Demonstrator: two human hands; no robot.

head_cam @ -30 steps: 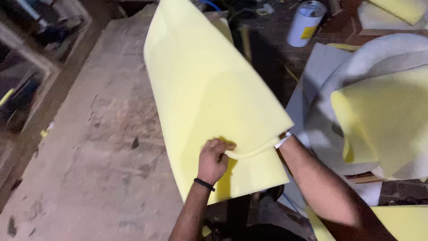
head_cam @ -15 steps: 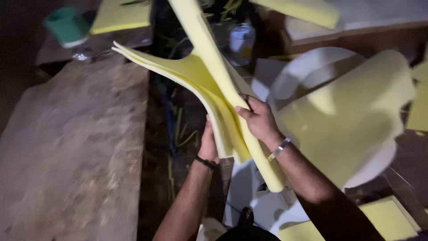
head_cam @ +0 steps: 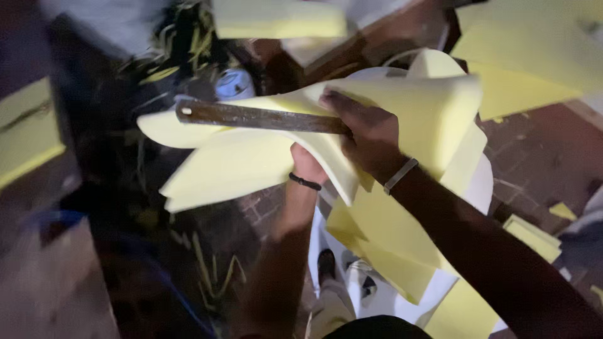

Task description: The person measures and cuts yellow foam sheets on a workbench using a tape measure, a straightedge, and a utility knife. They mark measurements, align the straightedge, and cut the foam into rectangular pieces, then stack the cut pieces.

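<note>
The yellow foam sheet [head_cam: 251, 157] hung folded in mid-air above the brick floor [head_cam: 540, 150], its long axis running left to right, curling over both hands. A rusty flat metal bar [head_cam: 251, 117] lay across its upper face, pointing left from the right hand [head_cam: 367, 135], which was clenched around the bar's near end and pressed on the foam. The left hand [head_cam: 308, 164] was beneath the fold, grasping the foam from below, wrist up with a black band. More yellow foam pieces [head_cam: 389, 238] lay below and beyond, and a white can [head_cam: 233, 83] stood behind.
</note>
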